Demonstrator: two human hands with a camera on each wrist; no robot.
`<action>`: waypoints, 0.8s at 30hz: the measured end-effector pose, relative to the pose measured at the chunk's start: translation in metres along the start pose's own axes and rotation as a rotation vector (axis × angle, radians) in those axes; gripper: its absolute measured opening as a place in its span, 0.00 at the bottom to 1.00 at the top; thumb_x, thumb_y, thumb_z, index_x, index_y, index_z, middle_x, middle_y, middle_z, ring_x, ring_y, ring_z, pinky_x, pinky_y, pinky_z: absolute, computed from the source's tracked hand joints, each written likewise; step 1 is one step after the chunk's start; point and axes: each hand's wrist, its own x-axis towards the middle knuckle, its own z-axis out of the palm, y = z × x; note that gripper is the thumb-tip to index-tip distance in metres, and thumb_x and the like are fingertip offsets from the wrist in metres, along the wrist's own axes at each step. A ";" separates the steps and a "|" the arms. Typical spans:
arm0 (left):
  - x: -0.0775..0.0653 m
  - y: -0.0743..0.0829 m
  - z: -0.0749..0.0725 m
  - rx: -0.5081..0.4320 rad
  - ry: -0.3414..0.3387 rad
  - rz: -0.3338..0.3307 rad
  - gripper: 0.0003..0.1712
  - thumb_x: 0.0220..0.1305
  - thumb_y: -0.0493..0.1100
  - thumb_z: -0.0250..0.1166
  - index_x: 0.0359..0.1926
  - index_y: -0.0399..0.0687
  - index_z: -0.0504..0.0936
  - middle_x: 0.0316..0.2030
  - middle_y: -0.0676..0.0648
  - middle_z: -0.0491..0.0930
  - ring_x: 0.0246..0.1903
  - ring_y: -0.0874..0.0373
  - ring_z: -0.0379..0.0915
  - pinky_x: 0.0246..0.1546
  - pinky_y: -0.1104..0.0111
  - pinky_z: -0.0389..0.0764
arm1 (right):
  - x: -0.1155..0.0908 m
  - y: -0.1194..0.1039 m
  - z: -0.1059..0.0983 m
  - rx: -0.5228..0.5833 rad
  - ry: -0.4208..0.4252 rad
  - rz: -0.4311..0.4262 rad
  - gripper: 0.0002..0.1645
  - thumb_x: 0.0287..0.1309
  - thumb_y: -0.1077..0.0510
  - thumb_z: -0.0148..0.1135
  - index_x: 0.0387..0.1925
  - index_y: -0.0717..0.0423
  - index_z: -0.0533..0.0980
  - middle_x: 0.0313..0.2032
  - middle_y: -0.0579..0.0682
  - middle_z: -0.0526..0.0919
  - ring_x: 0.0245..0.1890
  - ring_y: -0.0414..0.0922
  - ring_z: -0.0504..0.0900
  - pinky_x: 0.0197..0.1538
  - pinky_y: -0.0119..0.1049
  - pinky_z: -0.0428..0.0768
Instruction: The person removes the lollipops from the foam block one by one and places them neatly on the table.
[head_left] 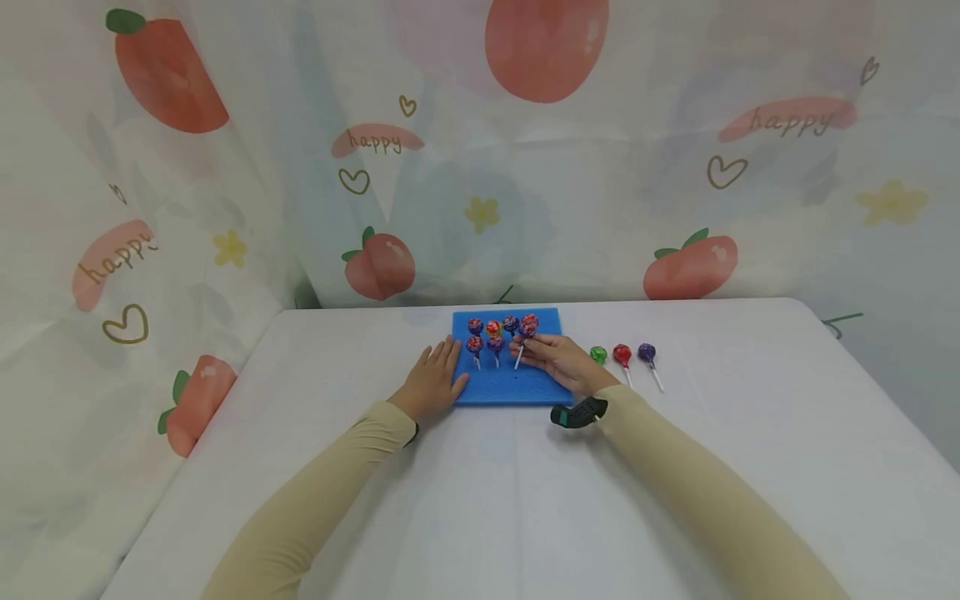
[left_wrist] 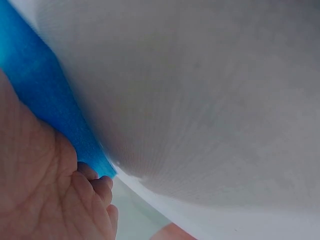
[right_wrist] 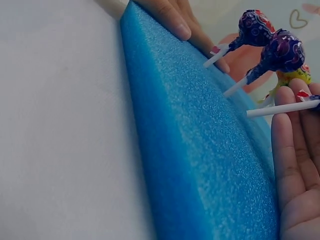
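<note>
A blue foam board (head_left: 510, 387) lies on the table with several wrapped lollipops, such as a dark one (head_left: 495, 342), standing in two rows by their white sticks. At the board's left edge rests my left hand (head_left: 429, 385), fingers stretched along it and thumb towards the front. My right hand (head_left: 558, 360) is over the board's right side and pinches a red-and-purple lollipop (head_left: 527, 330), its white stick (right_wrist: 280, 109) pointing down at the foam. In the right wrist view the candy end of this lollipop is mostly out of frame.
Right of the board, three more lollipops lie on the white tablecloth (head_left: 720, 433): a green one (head_left: 597, 355), partly hidden by the right hand, a red one (head_left: 622, 354) and a purple one (head_left: 647, 352). A fruit-printed curtain (head_left: 570, 208) hangs behind the table.
</note>
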 end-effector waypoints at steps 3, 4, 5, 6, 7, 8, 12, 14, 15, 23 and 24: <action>0.000 0.000 0.000 -0.003 -0.003 -0.005 0.37 0.72 0.55 0.44 0.71 0.35 0.50 0.72 0.36 0.50 0.72 0.44 0.48 0.71 0.53 0.50 | 0.000 -0.001 0.001 -0.039 -0.014 -0.010 0.27 0.70 0.59 0.45 0.64 0.72 0.61 0.49 0.49 0.82 0.46 0.35 0.82 0.56 0.33 0.76; 0.000 0.000 0.001 -0.001 -0.005 -0.006 0.37 0.72 0.55 0.44 0.71 0.35 0.50 0.72 0.36 0.50 0.72 0.44 0.48 0.71 0.53 0.50 | -0.001 -0.001 0.001 -0.055 -0.018 -0.010 0.26 0.70 0.59 0.45 0.63 0.73 0.62 0.49 0.50 0.82 0.46 0.35 0.82 0.55 0.33 0.77; 0.001 0.000 0.002 -0.002 0.000 -0.005 0.37 0.72 0.55 0.44 0.71 0.35 0.50 0.72 0.36 0.51 0.72 0.44 0.48 0.71 0.53 0.51 | -0.001 -0.002 0.002 -0.074 -0.021 -0.008 0.26 0.70 0.60 0.45 0.63 0.73 0.62 0.49 0.52 0.82 0.46 0.35 0.82 0.55 0.33 0.77; 0.001 0.000 0.002 -0.002 -0.001 -0.004 0.37 0.72 0.55 0.43 0.71 0.35 0.50 0.72 0.36 0.51 0.72 0.44 0.48 0.71 0.53 0.51 | -0.002 -0.002 0.003 -0.091 -0.020 -0.004 0.26 0.70 0.60 0.45 0.62 0.74 0.63 0.50 0.54 0.82 0.45 0.36 0.83 0.54 0.34 0.78; 0.002 0.000 0.003 -0.001 0.000 -0.001 0.37 0.72 0.55 0.43 0.71 0.34 0.50 0.72 0.36 0.51 0.72 0.44 0.48 0.71 0.53 0.51 | -0.003 -0.002 0.003 -0.107 -0.019 0.002 0.25 0.70 0.60 0.45 0.62 0.74 0.63 0.52 0.58 0.81 0.45 0.36 0.83 0.54 0.34 0.78; 0.003 0.000 0.003 0.000 -0.001 0.002 0.37 0.72 0.55 0.43 0.71 0.34 0.50 0.72 0.36 0.51 0.71 0.44 0.48 0.71 0.53 0.51 | -0.004 -0.002 0.004 -0.119 -0.017 0.011 0.25 0.70 0.60 0.45 0.62 0.73 0.63 0.55 0.61 0.79 0.45 0.37 0.83 0.54 0.34 0.78; 0.003 0.000 0.005 -0.004 0.001 0.005 0.37 0.72 0.54 0.43 0.71 0.34 0.50 0.72 0.36 0.51 0.71 0.44 0.48 0.71 0.53 0.51 | -0.012 -0.002 0.005 -0.161 -0.002 0.053 0.25 0.70 0.59 0.46 0.62 0.71 0.65 0.60 0.65 0.72 0.47 0.39 0.83 0.54 0.34 0.77; 0.002 0.000 0.005 -0.005 -0.004 0.001 0.37 0.72 0.55 0.43 0.71 0.35 0.50 0.72 0.36 0.50 0.72 0.44 0.48 0.71 0.53 0.50 | -0.017 -0.003 0.005 -0.172 0.000 0.065 0.26 0.69 0.58 0.46 0.62 0.70 0.65 0.60 0.65 0.72 0.48 0.39 0.83 0.54 0.34 0.77; 0.002 0.000 0.005 -0.004 -0.008 -0.002 0.37 0.72 0.55 0.43 0.71 0.35 0.49 0.72 0.36 0.50 0.72 0.44 0.47 0.72 0.53 0.50 | -0.021 -0.004 0.004 -0.180 -0.001 0.068 0.26 0.69 0.58 0.47 0.62 0.70 0.65 0.60 0.65 0.72 0.48 0.39 0.83 0.54 0.34 0.77; 0.002 0.001 0.003 0.012 -0.015 -0.016 0.38 0.72 0.56 0.42 0.72 0.36 0.49 0.72 0.37 0.49 0.72 0.45 0.46 0.72 0.53 0.49 | -0.056 -0.020 -0.018 -0.258 0.046 0.062 0.30 0.65 0.54 0.53 0.62 0.70 0.65 0.53 0.56 0.81 0.45 0.37 0.84 0.55 0.36 0.77; 0.003 0.000 0.003 0.015 -0.017 -0.016 0.38 0.72 0.56 0.42 0.72 0.36 0.48 0.72 0.37 0.48 0.72 0.45 0.46 0.72 0.53 0.49 | -0.061 -0.023 -0.021 -0.267 0.063 0.058 0.31 0.64 0.54 0.54 0.62 0.71 0.65 0.51 0.53 0.83 0.44 0.37 0.85 0.55 0.36 0.77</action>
